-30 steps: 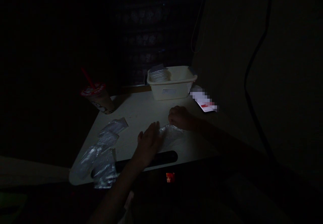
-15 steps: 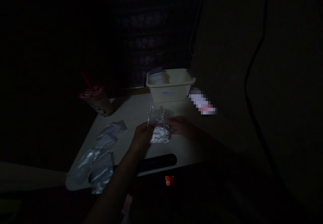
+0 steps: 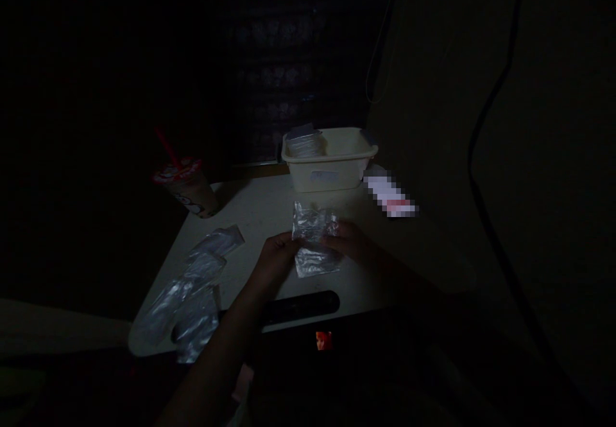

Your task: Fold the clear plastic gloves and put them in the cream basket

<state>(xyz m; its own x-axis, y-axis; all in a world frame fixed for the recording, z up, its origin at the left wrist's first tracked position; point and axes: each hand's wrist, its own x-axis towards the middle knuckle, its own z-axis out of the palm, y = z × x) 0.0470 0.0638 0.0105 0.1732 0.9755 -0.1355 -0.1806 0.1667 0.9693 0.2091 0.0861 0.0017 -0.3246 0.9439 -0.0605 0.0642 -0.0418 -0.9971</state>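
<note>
At the back of your table (image 3: 262, 212), a tub (image 3: 308, 183) is standing, packets (image 3: 305, 144) sitting in its left end, a phone (image 3: 389, 196) lying to its right. On your left, loose bags (image 3: 203, 271) are lying before a cup (image 3: 193, 194); before the tub, you're holding a single bag (image 3: 315, 261).

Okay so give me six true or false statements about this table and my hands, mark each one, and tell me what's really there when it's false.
1. The left hand and right hand both hold a clear plastic packet. True.
2. A red straw sticks up from the lidded cup. True.
3. A stack of shiny packets is in the pale tub. True.
4. The lidded cup stands to the right of the pale tub. False: it stands to the left.
5. The pale tub is nearer you than the clear plastic packet. False: it is farther away.
6. The scene is brightly lit. False: it is very dark.
</note>
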